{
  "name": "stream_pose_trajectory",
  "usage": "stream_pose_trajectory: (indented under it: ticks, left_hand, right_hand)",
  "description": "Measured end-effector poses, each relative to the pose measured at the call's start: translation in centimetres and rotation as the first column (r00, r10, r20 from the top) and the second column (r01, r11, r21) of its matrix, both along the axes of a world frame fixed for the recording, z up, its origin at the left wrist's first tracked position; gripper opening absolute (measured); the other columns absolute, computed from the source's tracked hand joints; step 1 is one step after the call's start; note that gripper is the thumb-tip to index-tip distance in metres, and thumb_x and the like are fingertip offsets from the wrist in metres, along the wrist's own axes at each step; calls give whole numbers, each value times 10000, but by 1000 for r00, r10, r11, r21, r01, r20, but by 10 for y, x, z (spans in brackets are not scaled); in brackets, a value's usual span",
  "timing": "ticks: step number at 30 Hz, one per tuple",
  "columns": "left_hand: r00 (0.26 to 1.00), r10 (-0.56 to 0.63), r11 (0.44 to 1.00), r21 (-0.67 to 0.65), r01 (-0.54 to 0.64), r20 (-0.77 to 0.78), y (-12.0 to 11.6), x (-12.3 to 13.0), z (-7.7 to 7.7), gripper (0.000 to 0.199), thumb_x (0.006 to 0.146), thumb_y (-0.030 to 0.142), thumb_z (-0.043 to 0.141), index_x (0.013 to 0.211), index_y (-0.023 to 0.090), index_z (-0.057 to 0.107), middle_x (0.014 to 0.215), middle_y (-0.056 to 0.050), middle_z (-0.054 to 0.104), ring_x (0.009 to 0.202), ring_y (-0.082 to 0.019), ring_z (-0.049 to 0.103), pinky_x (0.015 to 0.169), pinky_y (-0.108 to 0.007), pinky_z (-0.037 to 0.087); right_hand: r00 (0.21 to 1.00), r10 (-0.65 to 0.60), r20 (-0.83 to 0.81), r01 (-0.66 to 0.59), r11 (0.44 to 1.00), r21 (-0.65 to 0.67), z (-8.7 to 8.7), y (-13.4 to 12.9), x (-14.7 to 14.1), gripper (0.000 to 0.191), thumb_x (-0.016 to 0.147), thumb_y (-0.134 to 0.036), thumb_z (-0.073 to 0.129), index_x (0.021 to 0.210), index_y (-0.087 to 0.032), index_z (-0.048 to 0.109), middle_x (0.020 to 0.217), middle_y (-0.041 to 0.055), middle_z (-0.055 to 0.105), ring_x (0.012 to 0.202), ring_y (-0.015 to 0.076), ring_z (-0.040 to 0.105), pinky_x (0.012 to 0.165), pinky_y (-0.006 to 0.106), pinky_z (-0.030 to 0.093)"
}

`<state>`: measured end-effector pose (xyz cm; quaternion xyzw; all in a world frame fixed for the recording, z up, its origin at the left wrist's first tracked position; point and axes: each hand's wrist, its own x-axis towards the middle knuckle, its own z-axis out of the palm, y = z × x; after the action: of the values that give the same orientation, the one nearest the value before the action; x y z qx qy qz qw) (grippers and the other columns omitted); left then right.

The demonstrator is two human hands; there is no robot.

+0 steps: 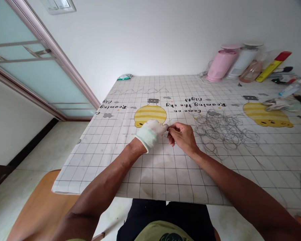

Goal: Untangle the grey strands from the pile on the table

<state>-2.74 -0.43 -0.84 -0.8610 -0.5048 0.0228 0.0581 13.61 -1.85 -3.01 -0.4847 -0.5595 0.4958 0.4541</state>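
My left hand [153, 131], in a white glove with a pale green cuff, is closed above the middle of the table. Its fingertips meet those of my bare right hand [182, 134], whose thumb and index finger pinch together. Between the two hands there is a thin wire [171, 122], barely visible; most of it is hidden by the fingers. Just right of my right hand lies a loose tangle of thin dark wire [223, 130], spread in many loops. Towards the back left, a row of faint bent wire pieces [140, 90] lies on the cloth.
A checked tablecloth [102, 167] with printed yellow balloons covers the table. At the back right stand a pink cylinder [222, 63], a white one [242, 60], a bottle [251, 71] and a yellow-red box [273, 67]. A crumpled glove [281, 104] lies at right. A green packet [124, 77] sits at the back-left corner.
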Motion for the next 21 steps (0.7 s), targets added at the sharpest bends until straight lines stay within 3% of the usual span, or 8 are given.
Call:
stream_pose_trajectory:
  ticks: [4, 8, 17, 21]
  left_hand:
    - [997, 61, 998, -27, -60, 41, -2, -2, 3, 317, 1009, 192, 477, 1169, 180, 751, 825, -104, 708, 810, -271, 677, 643, -338, 383]
    - [985, 134, 991, -25, -132, 106, 3, -15, 0, 329, 1052, 281, 449, 1161, 224, 754, 823, -74, 711, 795, -247, 653, 647, -331, 373]
    - [983, 139, 990, -46, -135, 119, 8, -20, -14, 301, 1034, 374, 494, 1024, 234, 760, 808, -54, 713, 788, -232, 644, 651, -337, 360]
    - [986, 136, 990, -49, -131, 100, 8, -19, -14, 320, 1043, 287, 444, 1067, 222, 756, 857, -68, 731, 804, -235, 652, 666, -341, 375]
  right_hand:
    - [1000, -4, -15, 4, 1000, -1, -4, 3, 1, 94, 812, -200, 645, 722, -186, 668, 590, 11, 673, 405, 147, 609, 340, 250, 470]
    - [996, -3, -92, 1, 1000, -14, -8, 12, 9, 72, 807, -199, 644, 778, -177, 706, 619, 17, 676, 428, 154, 611, 344, 264, 477]
    - [984, 30, -176, -41, 998, -58, -12, 19, 16, 71, 808, -226, 696, 786, -164, 724, 645, 34, 674, 443, 143, 598, 359, 266, 472]
    - [980, 43, -193, -57, 996, -70, -11, 18, 15, 71, 806, -225, 697, 783, -166, 727, 643, 30, 674, 440, 141, 596, 355, 264, 467]
